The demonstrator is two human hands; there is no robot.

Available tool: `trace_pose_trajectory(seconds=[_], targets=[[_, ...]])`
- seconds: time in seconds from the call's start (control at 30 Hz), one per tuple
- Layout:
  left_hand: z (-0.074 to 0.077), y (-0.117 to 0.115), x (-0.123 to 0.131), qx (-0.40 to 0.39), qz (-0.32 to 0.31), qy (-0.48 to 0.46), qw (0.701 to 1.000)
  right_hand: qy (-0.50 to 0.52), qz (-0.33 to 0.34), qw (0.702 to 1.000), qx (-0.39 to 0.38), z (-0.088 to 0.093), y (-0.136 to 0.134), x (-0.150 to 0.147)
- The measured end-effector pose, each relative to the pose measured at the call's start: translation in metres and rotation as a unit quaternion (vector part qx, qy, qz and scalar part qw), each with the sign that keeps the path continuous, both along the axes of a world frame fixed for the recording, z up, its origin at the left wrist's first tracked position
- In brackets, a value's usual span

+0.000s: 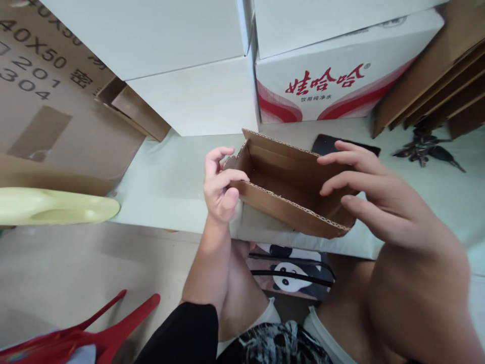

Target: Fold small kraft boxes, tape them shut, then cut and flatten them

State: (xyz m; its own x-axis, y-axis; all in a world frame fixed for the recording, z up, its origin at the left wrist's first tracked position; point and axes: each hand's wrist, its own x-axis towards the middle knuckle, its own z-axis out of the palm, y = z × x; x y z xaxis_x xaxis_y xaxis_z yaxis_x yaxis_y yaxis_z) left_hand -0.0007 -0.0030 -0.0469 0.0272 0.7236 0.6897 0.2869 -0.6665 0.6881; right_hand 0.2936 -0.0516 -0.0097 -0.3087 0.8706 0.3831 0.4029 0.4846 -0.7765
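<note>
"How many boxes are the hands on?"

"One brown box (295, 188), open at the top. It's over the front edge of one pale table (162, 187)."

"And the two hands?"

"The left hand (223, 187) pinches one end. The right hand (375, 189) is at the other end, fingers spread apart. I can't tell if they grip."

"What's near?"

"One bunch of keys (425, 149), one flat black thing (328, 145) and one white box with red writing (326, 86)."

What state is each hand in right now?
Left hand: curled, holding the open box at its left end.
Right hand: fingers spread at its right end; grip cannot be told.
</note>
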Motion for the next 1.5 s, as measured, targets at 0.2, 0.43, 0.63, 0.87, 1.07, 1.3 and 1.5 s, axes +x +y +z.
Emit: trace_pose_trajectory(seconds=[0.2,0.43,0.63,0.87,1.07,1.3,1.5], targets=[[0.011,-0.010,-0.004,-0.038,-0.049,-0.016,0.998,0.034,-0.017,0.999,-0.021,-0.001,0.004,-0.003],[0.013,-0.014,-0.010,-0.087,-0.127,-0.025,0.988,0.038,-0.042,0.998,-0.002,-0.003,0.009,-0.011],[0.011,-0.009,-0.007,-0.082,-0.104,-0.026,0.991,0.069,-0.050,0.996,0.028,-0.014,0.012,-0.016],[0.015,-0.009,-0.002,-0.019,-0.095,0.044,0.994,0.100,-0.109,0.989,0.023,-0.038,0.020,-0.018],[0.012,-0.007,0.000,-0.026,-0.076,0.055,0.995,0.167,-0.111,0.979,-0.023,-0.044,0.020,-0.023],[0.001,-0.001,0.000,-0.031,0.001,0.062,0.998,0.191,-0.060,0.977,-0.077,-0.040,0.017,-0.017],[-0.004,0.001,-0.002,-0.126,0.044,0.092,0.987,0.096,0.025,0.993,-0.058,-0.035,0.018,-0.005]])
